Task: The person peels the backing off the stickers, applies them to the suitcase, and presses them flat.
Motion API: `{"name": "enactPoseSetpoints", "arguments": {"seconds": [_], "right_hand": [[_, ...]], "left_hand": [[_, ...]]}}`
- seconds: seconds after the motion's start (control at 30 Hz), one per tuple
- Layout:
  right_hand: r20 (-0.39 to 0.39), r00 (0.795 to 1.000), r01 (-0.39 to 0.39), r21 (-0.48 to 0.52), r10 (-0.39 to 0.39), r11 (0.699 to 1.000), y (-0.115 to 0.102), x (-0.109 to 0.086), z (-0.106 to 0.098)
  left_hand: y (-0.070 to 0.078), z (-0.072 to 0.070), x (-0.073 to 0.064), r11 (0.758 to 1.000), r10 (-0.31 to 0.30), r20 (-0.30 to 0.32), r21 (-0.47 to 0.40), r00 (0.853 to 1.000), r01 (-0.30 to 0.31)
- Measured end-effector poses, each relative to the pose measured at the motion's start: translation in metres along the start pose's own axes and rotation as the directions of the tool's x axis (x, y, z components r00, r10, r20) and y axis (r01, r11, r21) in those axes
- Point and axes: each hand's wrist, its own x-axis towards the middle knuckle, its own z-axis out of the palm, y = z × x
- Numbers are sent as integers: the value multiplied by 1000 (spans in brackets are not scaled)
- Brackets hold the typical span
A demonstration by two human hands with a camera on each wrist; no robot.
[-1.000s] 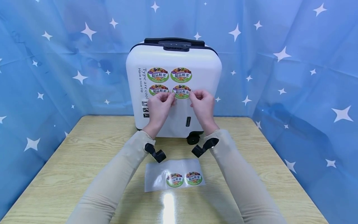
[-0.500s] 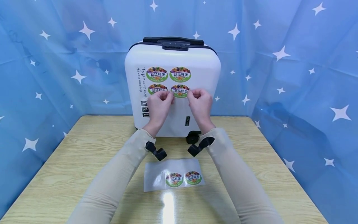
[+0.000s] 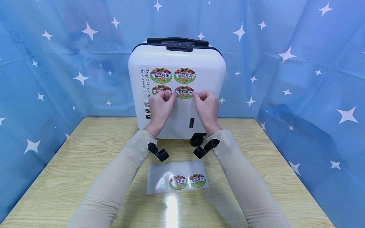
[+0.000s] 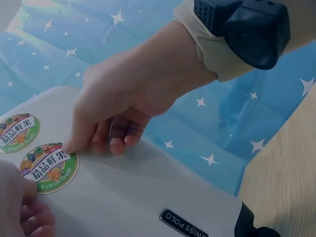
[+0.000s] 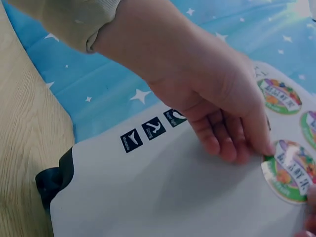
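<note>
Both hands pinch the opposite edges of an oval fruit sticker [image 3: 184,92] at the front of a white suitcase [image 3: 178,126]. My left hand [image 3: 160,109] has its thumb and finger at the sticker's left edge, while the right hand [image 3: 207,107] holds the right edge. In the left wrist view, the right thumb touches the rim of that sticker [image 4: 52,170]. Whether its back lies flat on the shell cannot be told. Two matching stickers sit above it, one at upper left [image 3: 161,75] and one at upper right [image 3: 184,75]. A third [image 3: 161,89] is partly hidden behind my left hand.
A glossy backing sheet [image 3: 156,183] with two more oval stickers [image 3: 197,180] lies on the wooden table [image 3: 85,164] before the suitcase. The suitcase has a black top handle [image 3: 178,41] and a black wheel [image 3: 196,140]. Blue star-patterned curtain [image 3: 285,79] surrounds the table.
Both hands keep to the sticker's edges, with only slight finger shifts. The sticker seems a touch higher on the suitcase. The backing sheet lies as before.
</note>
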Motion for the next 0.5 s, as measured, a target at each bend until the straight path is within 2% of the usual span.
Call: {"name": "enactPoseSetpoints", "arguments": {"seconds": [0.17,0.27,0.5], "right_hand": [[23,997,82,-96,-80,992,-5,3,-3],[54,993,112,-162,-105,980,-9,6,-4],[135,990,-11,-209,40,978,-18,14,-3]], "left_hand": [[2,0,4,999,20,35,43,999,-21],[6,1,8,999,22,65,35,998,-24],[13,5,14,999,-30,92,34,995,27]]}}
